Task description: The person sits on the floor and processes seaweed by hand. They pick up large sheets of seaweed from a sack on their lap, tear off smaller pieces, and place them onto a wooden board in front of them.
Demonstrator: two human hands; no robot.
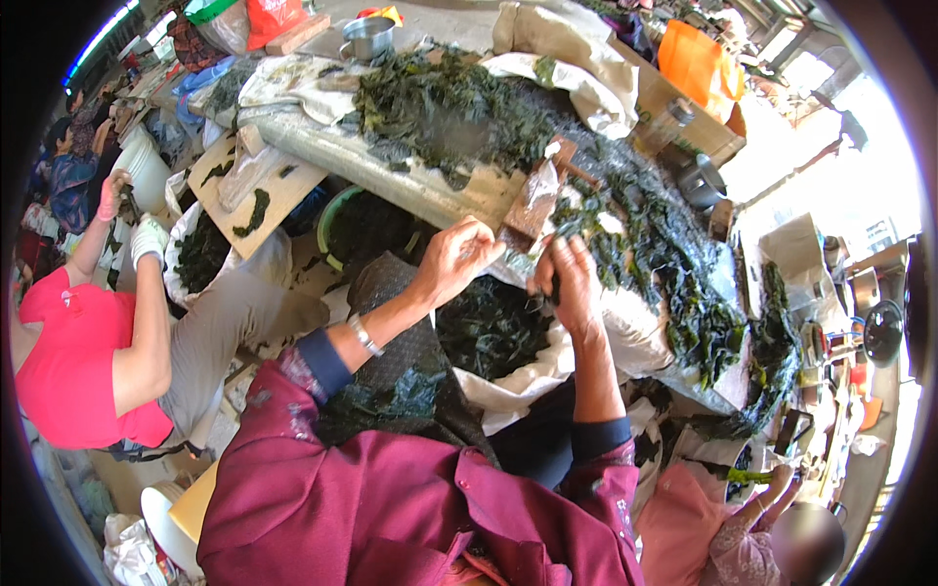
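My right hand is closed around a dark strip of seaweed, above the edge of the work table. To its left, my left hand has thumb and fingertips drawn together; whether anything thin is between them is too small to tell. A brown wooden block with a pale wrap stands on the table just beyond both hands. Below them, an open white sack between my knees holds dark seaweed strips. More wet seaweed lies on the table to the right of my right hand.
A large seaweed heap covers the table's far part. Metal mugs and a cardboard box stand around it. At left, a co-worker in pink sits by a wooden board. Another person works at lower right.
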